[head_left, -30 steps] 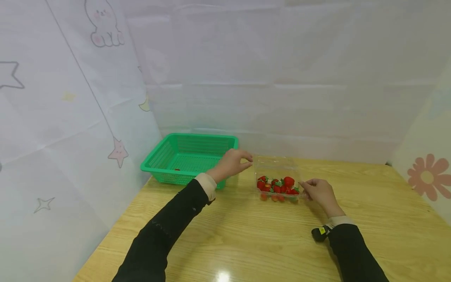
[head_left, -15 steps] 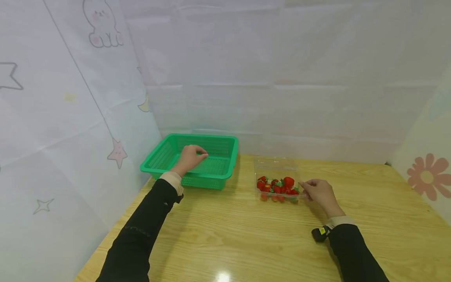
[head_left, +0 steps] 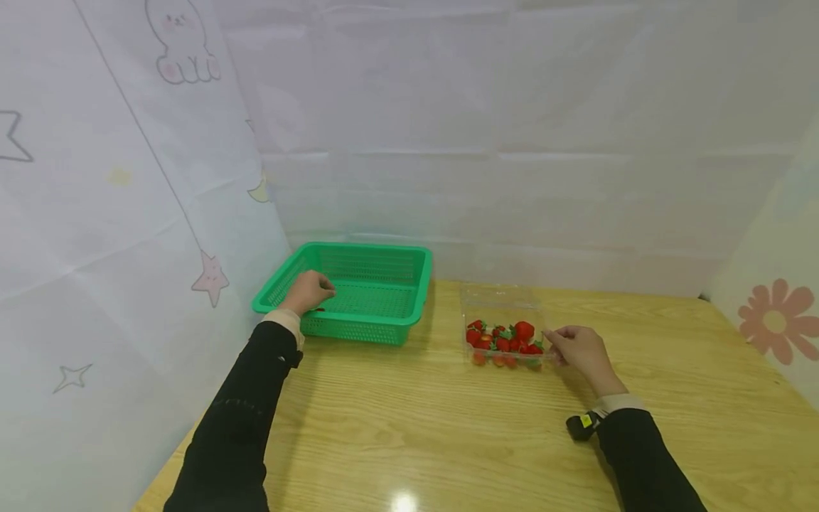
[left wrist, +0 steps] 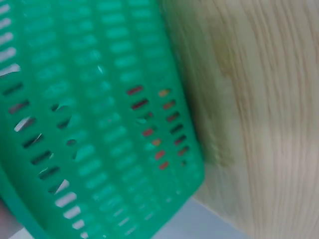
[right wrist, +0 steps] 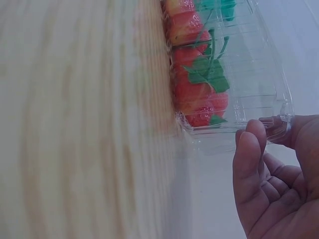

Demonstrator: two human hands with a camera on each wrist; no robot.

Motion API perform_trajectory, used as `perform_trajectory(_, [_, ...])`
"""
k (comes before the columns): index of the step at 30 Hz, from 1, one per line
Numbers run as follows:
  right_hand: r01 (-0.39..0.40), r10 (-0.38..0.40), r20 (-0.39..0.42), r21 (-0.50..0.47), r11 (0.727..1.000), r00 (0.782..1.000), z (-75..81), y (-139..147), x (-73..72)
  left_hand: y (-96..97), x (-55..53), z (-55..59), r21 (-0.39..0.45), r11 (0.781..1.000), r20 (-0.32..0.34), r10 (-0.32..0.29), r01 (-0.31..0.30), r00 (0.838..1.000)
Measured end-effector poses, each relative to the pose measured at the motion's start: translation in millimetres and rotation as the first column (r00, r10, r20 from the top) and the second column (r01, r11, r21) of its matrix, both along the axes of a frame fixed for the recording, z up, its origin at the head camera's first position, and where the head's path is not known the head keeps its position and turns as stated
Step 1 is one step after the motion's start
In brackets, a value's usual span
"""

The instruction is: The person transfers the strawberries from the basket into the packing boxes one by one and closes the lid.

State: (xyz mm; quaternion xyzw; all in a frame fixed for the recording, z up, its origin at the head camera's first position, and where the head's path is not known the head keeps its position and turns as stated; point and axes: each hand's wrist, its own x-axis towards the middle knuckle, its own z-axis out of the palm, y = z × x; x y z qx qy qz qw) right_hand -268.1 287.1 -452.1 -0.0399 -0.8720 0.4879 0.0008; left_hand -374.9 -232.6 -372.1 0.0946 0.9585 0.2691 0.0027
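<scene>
At the left end of a green plastic basket (head_left: 358, 320) my left hand (head_left: 308, 290) reaches over the near rim, fingers bent. What lies under its fingertips is hidden. A speck of red (head_left: 320, 309) shows by the rim below that hand. Through the basket's slots (left wrist: 112, 117) in the left wrist view, red and orange pieces show low down. My right hand (head_left: 579, 348) pinches the near right corner of a clear plastic box (head_left: 502, 295), thumb and fingers on its edge (right wrist: 284, 122). Several strawberries (head_left: 524, 331) with green leaves sit inside the box.
Both containers stand on a light wooden table (head_left: 435, 427), with a gap between them. A pale printed cloth (head_left: 512, 199) hangs behind the table and along both sides. A black wrist device (head_left: 581, 425) sits on the right sleeve cuff.
My left hand has travelled left from beside the box to the basket's left end, and its fingers have drawn closer together. The right hand, box and strawberries stay put.
</scene>
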Motion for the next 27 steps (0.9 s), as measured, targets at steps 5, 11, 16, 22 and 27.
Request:
perform_trajectory(5, [-0.001,0.001,-0.001,0.001,1.0,1.0,-0.5,0,1.6,-4.3,-3.9,-2.6,-0.085,0.996,0.07,0.001,0.005,0.998])
perform_trajectory(11, [-0.009,0.009,-0.01,0.0,1.0,1.0,0.0,-1,0.0,-5.2,-9.7,-2.9,-0.223,0.974,0.16,0.012,0.024,0.987])
perform_trajectory(16, [-0.011,0.011,-0.011,-0.015,1.0,1.0,0.6,-2,-0.4,-4.4,-14.5,-3.0,-0.361,0.93,0.21,0.008,0.07,0.978])
perform_trajectory(22, [-0.005,0.005,-0.001,-0.016,1.0,1.0,0.4,-1,-0.6,-3.5,-20.9,-6.3,-0.405,0.911,0.245,0.023,0.08,0.969])
perform_trajectory(27, [-0.005,0.005,0.002,-0.002,1.0,1.0,0.4,-1,0.1,-4.6,-24.4,-11.8,-0.429,0.899,0.257,0.029,0.087,0.966])
